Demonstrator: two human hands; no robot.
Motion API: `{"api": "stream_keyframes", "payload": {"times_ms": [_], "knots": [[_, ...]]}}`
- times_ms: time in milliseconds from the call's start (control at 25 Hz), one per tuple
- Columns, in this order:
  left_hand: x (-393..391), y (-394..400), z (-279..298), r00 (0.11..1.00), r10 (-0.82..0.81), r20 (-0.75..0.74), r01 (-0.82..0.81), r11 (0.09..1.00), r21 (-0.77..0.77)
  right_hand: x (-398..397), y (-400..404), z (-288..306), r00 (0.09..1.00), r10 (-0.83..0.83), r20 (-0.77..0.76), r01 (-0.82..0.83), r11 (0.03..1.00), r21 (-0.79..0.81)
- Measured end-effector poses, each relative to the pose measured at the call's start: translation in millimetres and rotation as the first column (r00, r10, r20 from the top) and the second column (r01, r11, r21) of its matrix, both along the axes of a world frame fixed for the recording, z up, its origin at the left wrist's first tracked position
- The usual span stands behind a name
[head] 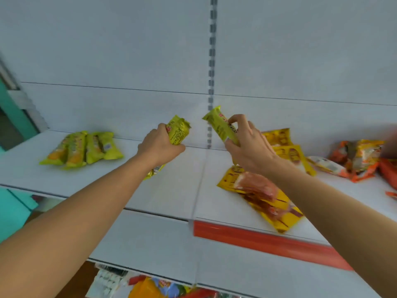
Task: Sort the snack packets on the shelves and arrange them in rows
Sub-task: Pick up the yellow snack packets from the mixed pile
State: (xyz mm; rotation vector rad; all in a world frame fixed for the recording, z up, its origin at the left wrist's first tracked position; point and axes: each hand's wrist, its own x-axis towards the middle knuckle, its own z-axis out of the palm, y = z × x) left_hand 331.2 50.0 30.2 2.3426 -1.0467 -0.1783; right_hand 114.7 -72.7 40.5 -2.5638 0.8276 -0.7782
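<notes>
My left hand [160, 145] grips a bunch of yellow-green snack packets [178, 131] above the middle of the white shelf [171, 190]. My right hand [247, 145] pinches one more yellow-green packet [221, 124], held tilted just right of the first bunch. A row of three like packets [83, 148] lies at the shelf's left. Yellow packets with a meat picture [264, 196] lie under my right forearm, and two more yellow ones [285, 147] sit behind my right hand.
Orange and white packets [358, 160] are heaped at the shelf's right end. A slotted upright [211, 72] splits the white back wall. A red price strip [268, 241] edges the right shelf front. More packets [150, 287] show on a lower shelf.
</notes>
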Motion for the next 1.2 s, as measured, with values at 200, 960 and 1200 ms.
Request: {"api": "stream_keyframes", "payload": {"times_ms": [200,960,1200], "knots": [[142,89,8,0.974,0.040,0.223,-0.060,0.995,0.084,156,56,-19,0.981,0.169,0.098,-0.183,0.972,0.150],[360,136,-27,0.938,0.154,0.312,-0.259,0.907,0.331,417,166,-74,0.974,-0.061,-0.219,0.134,0.931,0.339],[357,136,-21,0.944,-0.030,0.328,-0.099,0.923,0.371,402,149,-63,0.931,0.008,-0.364,0.097,0.958,0.268]]}}
